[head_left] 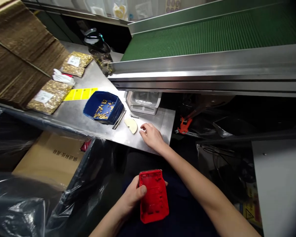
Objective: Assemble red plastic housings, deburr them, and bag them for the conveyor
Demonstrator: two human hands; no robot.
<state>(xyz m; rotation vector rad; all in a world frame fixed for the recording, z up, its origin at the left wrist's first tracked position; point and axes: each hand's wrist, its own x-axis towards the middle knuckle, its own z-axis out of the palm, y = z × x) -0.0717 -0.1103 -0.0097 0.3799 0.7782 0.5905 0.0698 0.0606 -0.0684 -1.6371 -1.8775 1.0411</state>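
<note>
My left hand (134, 195) is closed around a red moulded plastic part (153, 196), thumb on its upper left edge, held low over my lap. My right hand (151, 135) reaches onto the steel table (74, 113), fingers curled down on the surface next to a pale flat cream-coloured piece (131, 125). Whether the fingertips pinch anything is hidden. A blue tray (104, 107) with several small brass parts sits left of that hand, a thin metal strip (119, 119) lying along its side.
A clear plastic bin (143, 102) stands under the conveyor's steel rail (207, 70); the green belt (212, 31) runs behind. Bags of brass parts (49, 96), yellow labels (81, 93), white gloves (62, 77), cardboard (17, 49) lie left. A carton (51, 158) and black plastic bags (19, 204) sit below.
</note>
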